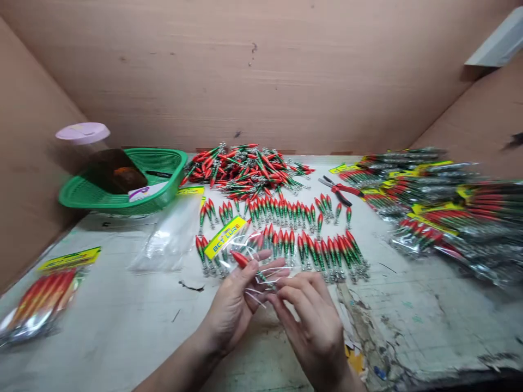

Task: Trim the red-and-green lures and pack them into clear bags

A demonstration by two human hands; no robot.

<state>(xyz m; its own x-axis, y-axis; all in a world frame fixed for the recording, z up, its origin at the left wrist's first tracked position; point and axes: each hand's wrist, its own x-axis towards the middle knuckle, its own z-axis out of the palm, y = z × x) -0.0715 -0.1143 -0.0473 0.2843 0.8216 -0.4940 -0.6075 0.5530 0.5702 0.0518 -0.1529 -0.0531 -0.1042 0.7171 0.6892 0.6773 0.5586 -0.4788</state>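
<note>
My left hand [231, 307] is closed on a fishing lure [240, 258] with a red tip and green body, held between thumb and fingers. At the lure's rear end, my right hand [312, 318] has its thumb and forefinger pinched together; whether they grip the lure's hooks or something else cannot be made out. Thin white curved lines cross my left fingers, and I cannot tell if they are strands or glare. Just beyond lies a clear plastic bag with a yellow header card [224, 238]. Rows of similar lures [327, 253] surround it on the table.
A lure pile [249, 169] lies at the back. Red-handled pliers [341, 190] rest right of it, before packed lure bags [433, 212]. Leftward are clear bags [163, 234], a green basket [93, 202] holding a lidded cup [84, 133], and another lure pack [44, 294]. Cardboard walls enclose the table.
</note>
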